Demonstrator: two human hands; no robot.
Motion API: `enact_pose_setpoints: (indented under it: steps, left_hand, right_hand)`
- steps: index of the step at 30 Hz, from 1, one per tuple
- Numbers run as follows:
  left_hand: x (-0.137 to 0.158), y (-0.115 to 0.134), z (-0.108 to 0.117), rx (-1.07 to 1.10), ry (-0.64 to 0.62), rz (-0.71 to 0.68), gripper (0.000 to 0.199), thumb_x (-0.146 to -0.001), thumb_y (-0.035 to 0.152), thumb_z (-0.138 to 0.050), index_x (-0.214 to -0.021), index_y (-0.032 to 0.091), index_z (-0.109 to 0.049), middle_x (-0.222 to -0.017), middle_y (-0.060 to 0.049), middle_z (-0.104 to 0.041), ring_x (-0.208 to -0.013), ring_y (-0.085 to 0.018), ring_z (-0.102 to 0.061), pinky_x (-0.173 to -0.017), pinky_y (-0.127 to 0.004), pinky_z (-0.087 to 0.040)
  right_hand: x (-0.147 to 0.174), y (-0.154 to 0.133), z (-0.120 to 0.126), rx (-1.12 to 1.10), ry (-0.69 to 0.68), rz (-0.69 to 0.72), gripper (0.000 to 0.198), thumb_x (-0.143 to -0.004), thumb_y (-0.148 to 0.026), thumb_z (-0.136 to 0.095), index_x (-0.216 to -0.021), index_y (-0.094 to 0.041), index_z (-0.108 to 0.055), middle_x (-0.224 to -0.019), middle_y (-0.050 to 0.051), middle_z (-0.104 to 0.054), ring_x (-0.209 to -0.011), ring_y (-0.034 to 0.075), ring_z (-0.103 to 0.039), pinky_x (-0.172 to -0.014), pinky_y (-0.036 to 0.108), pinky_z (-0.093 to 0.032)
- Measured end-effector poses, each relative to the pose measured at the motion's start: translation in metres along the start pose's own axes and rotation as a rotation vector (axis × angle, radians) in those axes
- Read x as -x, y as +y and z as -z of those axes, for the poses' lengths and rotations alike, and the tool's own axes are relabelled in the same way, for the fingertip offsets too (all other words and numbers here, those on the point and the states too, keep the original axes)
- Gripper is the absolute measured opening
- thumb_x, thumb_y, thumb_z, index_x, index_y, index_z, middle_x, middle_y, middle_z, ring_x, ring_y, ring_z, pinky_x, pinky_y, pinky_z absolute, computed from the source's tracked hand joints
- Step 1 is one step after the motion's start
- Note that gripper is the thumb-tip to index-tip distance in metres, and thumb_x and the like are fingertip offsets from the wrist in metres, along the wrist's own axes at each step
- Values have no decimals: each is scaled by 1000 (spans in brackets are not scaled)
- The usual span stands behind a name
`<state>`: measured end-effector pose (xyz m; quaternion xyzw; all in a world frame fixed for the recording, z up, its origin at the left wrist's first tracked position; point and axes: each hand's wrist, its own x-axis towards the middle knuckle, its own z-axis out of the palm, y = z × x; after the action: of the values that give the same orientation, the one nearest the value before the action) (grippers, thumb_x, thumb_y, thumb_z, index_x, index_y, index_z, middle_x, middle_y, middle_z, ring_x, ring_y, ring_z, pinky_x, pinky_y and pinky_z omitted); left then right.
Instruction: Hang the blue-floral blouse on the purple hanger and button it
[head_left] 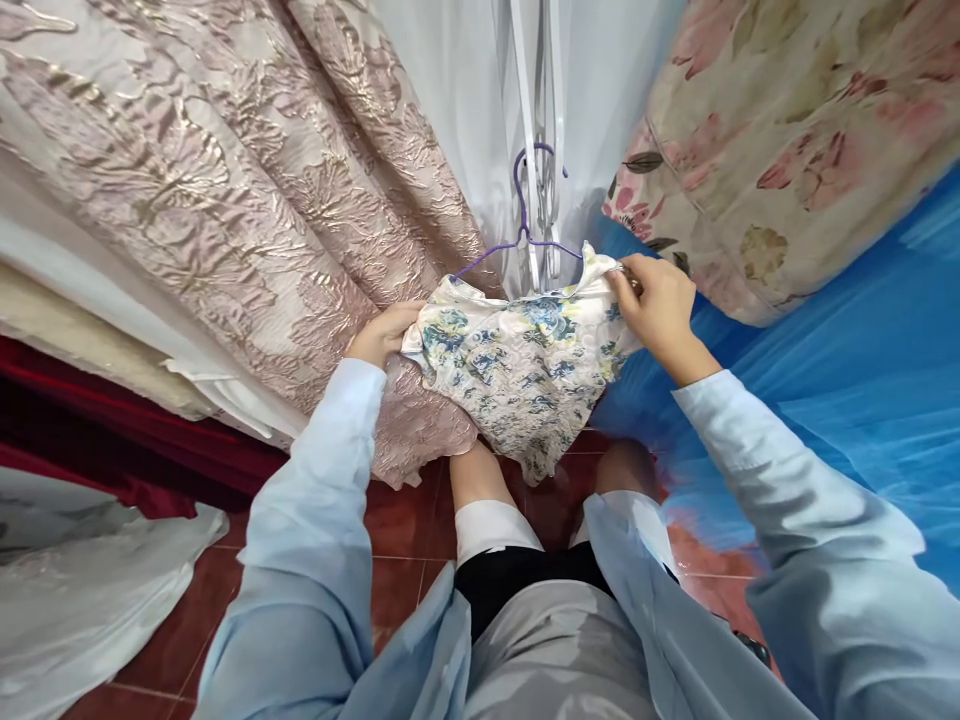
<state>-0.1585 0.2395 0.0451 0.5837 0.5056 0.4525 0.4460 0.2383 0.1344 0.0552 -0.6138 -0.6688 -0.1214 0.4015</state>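
A white blouse [517, 370] with blue and yellow flowers hangs in front of me on a purple hanger [523, 205]. The hanger's hook is up near some white straps, and its arms run down into the neckline. My left hand [386, 332] is closed on the blouse's left shoulder edge, with its fingertips partly hidden by the cloth. On the other side, my right hand [660, 305] pinches the right shoulder near the collar. The blouse is spread between both hands, and its lower hem hangs above my knees.
Pink embossed fabric [247, 190] hangs at the left, with dark red cloth [150, 430] beyond it. Floral fabric [810, 150] and blue tulle [847, 400] fill the right. White straps [559, 90] dangle against white cloth. Below is a red tiled floor [405, 520].
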Motion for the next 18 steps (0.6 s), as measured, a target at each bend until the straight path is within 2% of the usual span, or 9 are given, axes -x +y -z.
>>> enact_pose_setpoints:
  steps: [2, 4, 6, 8, 10, 12, 15, 18]
  left_hand:
    - [5, 5, -5, -71, 105, -126, 19, -66, 24, -74, -82, 15, -68, -82, -7, -72, -82, -23, -69, -85, -37, -57]
    - [13, 12, -14, -178, 207, -340, 13, -78, 27, -62, -83, 17, -68, -90, -6, -72, -93, -21, -67, -93, -34, -53]
    - [24, 18, -23, -326, 198, -476, 18, -88, 31, -53, -87, 18, -67, -92, -5, -71, -96, -21, -65, -95, -33, -50]
    - [35, 19, -30, -473, 165, -548, 21, -93, 35, -51, -93, 19, -65, -92, -5, -69, -92, -22, -64, -92, -33, -49]
    - [43, 18, -34, -575, 197, -614, 21, -96, 37, -52, -97, 20, -63, -94, -6, -68, -92, -23, -63, -91, -33, -48]
    - [46, 13, -36, -611, 278, -657, 21, -98, 37, -49, -99, 20, -62, -96, -8, -67, -94, -23, -62, -91, -34, -47]
    - [46, 2, -34, -575, 398, -641, 22, -101, 36, -45, -97, 20, -60, -92, -7, -65, -91, -23, -62, -91, -34, -47]
    - [49, -7, -31, -480, 489, -572, 26, -103, 39, -44, -95, 19, -59, -92, -7, -64, -94, -23, -63, -92, -35, -48]
  right_hand:
    - [-3, 1, 1, -23, 6, -12, 27, -97, -41, -49, -99, -21, -68, -88, 9, -71, -88, 26, -62, -71, 32, -38]
    - [-6, 1, 4, -42, -1, -19, 27, -97, -40, -49, -99, -22, -69, -88, 8, -72, -88, 25, -64, -70, 31, -38]
    - [-8, 0, 8, -77, -4, -27, 27, -97, -40, -49, -101, -23, -70, -92, 8, -73, -91, 26, -65, -72, 32, -39]
    - [-13, -3, 15, -126, -5, -29, 29, -97, -41, -49, -104, -23, -71, -98, 10, -73, -97, 27, -65, -76, 34, -41]
    - [-19, -10, 22, -166, -17, -23, 30, -97, -41, -50, -107, -23, -72, -101, 11, -72, -102, 28, -64, -78, 35, -42]
    - [-27, -21, 29, -181, -38, -13, 31, -97, -42, -52, -109, -23, -72, -100, 11, -72, -105, 30, -64, -80, 35, -43]
    - [-32, -51, 42, -213, -103, -6, 31, -95, -42, -57, -109, -20, -74, -95, 12, -72, -106, 32, -64, -84, 38, -46]
    - [-17, -92, 65, -382, -290, 51, 33, -94, -42, -60, -115, -20, -74, -98, 10, -73, -108, 31, -65, -90, 40, -48]
